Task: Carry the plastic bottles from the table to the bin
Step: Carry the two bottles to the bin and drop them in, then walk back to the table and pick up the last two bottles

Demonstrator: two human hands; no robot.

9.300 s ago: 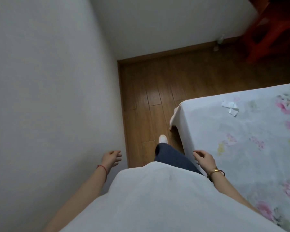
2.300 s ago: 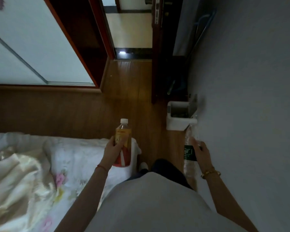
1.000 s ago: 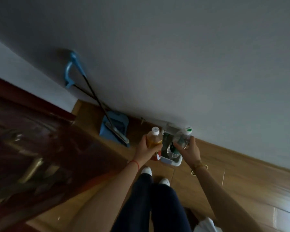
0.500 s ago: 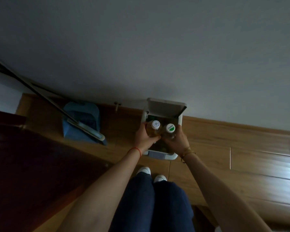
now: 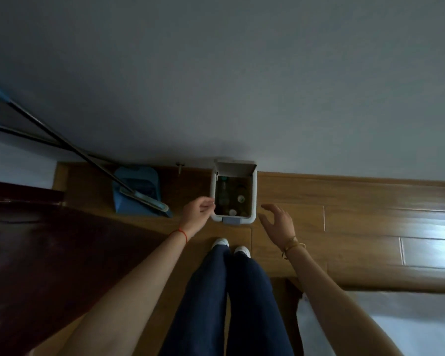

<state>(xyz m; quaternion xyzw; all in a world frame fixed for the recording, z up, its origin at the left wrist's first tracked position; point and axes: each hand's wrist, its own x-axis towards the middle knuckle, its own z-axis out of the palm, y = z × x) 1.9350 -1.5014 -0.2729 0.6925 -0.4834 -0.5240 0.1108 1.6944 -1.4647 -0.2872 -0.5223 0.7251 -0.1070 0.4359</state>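
Observation:
A small white bin (image 5: 254,195) with its lid flipped up stands on the wooden floor against the grey wall, just ahead of my shoes. Inside it lie several plastic bottles (image 5: 226,199); white caps show in the dark interior. My left hand (image 5: 197,213) hovers at the bin's left rim, fingers loosely curled, holding nothing. My right hand (image 5: 279,222) is off the bin's right side with fingers spread and empty.
A blue dustpan (image 5: 136,190) with a long-handled broom (image 5: 70,147) leans on the wall left of the bin. A dark red door (image 5: 36,253) fills the left. A white bed corner (image 5: 385,327) sits at the lower right. Open wooden floor extends to the right.
Half a second ago both hands held bottles over the bin opening. The bottles are now in the bin, and both hands have let go and moved apart to its sides.

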